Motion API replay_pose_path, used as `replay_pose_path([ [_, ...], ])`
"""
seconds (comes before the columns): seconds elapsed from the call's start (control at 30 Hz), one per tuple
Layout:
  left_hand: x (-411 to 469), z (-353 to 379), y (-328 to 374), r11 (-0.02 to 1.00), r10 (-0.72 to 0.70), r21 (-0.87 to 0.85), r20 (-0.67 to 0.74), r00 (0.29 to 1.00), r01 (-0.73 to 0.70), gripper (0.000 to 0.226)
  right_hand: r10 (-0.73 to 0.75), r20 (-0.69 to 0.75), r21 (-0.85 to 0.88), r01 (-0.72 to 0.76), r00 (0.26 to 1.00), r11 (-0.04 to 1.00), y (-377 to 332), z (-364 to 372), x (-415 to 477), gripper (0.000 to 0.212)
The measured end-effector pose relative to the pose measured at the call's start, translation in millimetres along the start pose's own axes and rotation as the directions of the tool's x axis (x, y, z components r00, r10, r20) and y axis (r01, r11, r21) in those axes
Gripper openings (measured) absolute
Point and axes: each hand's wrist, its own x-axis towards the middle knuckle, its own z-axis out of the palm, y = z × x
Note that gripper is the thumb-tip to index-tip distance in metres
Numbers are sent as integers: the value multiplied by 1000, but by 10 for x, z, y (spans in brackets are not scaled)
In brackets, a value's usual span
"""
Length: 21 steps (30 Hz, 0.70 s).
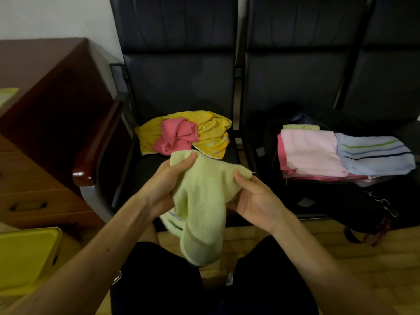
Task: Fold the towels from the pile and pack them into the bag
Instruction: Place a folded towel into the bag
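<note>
A light green towel (204, 201) hangs between my hands above my knees. My left hand (166, 185) grips its upper left corner, thumb on top. My right hand (252, 194) pinches the upper right corner. On the left black seat lies the pile: a yellow towel (213, 130) with a crumpled pink towel (177, 135) on it. On the right seat an open black bag (318, 194) holds folded towels: a pale pink one (311, 151), a light blue striped one (372, 155), darker pink layers beneath, and a green edge (300, 127) behind.
A row of black chairs (181, 83) with a wooden armrest (95, 144) stands in front of me. A brown wooden desk with drawers (41, 123) is at the left. A yellow plastic container (25, 255) sits at the lower left on the floor.
</note>
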Motion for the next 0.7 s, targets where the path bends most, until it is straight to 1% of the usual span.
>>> replay_pose_path([
  [0.1, -1, -29, 55, 998, 25, 57, -29, 999, -24, 43, -15, -67, -130, 6, 998, 991, -78, 22, -38, 42],
  [0.17, 9, -68, 102, 996, 42, 83, -44, 998, -39, 41, -61, -55, -298, 42, 997, 954, -149, 55, -68, 45],
  [0.27, 9, -150, 189, 992, 53, 113, -1, 999, -52, 31, -168, -18, -573, 127, 986, 809, -251, 137, -63, 51],
  [0.33, 0, -210, 260, 987, 27, 159, 58, 998, -36, 26, -261, 1, -670, 194, 965, 717, -349, 191, -37, 43],
  [0.37, 4, -241, 282, 980, 19, 197, 91, 996, -37, 29, -301, 17, -695, 228, 953, 682, -408, 214, -27, 38],
  [0.43, 21, -269, 303, 969, 11, 244, 105, 994, -36, 36, -368, 37, -717, 281, 929, 638, -535, 246, -25, 31],
  [0.53, 46, -254, 301, 977, -7, 215, 45, 999, -3, 32, -423, 44, -740, 314, 905, 595, -681, 272, -36, 19],
  [0.63, 99, -248, 316, 974, -74, 211, -43, 996, 82, 27, -445, 29, -732, 322, 895, 600, -718, 295, -27, 16],
  [0.7, 128, -198, 353, 969, -94, 219, -105, 990, 115, 21, -444, -16, -717, 299, 896, 629, -686, 300, -3, 15],
])
